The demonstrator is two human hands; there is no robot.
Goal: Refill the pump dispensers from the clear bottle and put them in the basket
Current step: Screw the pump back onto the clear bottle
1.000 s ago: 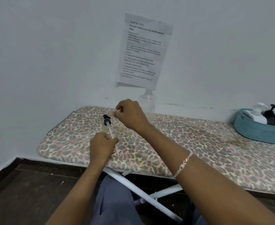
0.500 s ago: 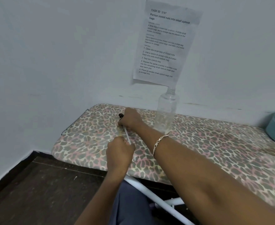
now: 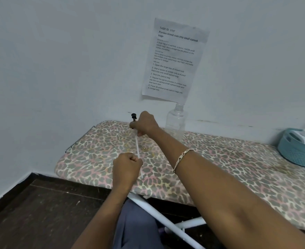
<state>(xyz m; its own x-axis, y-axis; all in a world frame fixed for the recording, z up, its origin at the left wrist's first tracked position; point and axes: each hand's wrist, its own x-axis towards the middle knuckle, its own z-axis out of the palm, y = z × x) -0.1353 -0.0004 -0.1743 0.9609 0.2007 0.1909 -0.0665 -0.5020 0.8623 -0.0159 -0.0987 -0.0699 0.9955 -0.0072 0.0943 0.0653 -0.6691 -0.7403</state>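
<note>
Leopard-print board (image 3: 220, 159) against a pale wall (image 3: 58, 60), clear bottle (image 3: 175, 123) standing uncapped.
Left of the bottle, the right hand (image 3: 145, 123) clenches the pump head (image 3: 133, 116); the left hand (image 3: 127, 164) grips its tube (image 3: 138, 148).

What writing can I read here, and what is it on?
All on the sheet:
"TASK ID 3797"
"Portion mixed nuts into small ziplock bags"
"1 Open the large bag of mixed nuts"
"2 Use a spoon to scoop nuts and pour them into one small ziplock bag"
"3 Seal the ziplock bag"
Steps 4, 5 and the small paragraphs: too small to quote surely.
No text seen on bottle, basket or pump.
</note>
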